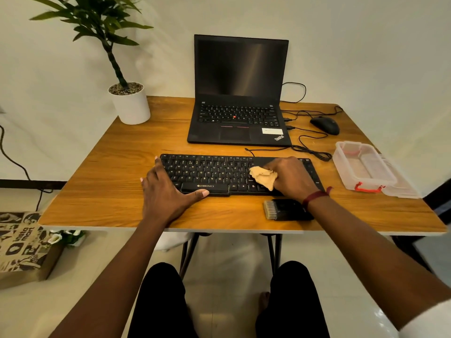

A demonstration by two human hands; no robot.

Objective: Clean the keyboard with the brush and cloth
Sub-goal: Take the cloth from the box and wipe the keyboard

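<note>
Right grip [290,178] presses cloth [263,178]; container [341,162] open.

A black keyboard [214,175] lies flat under both hands, the left hand [168,193] at its near-left corner. A crumpled tan cloth [263,178], bunched in the right hand [290,178], presses on its right keys. A black brush [284,209], pale bristles pointing left, lies beneath the right wrist.
</note>
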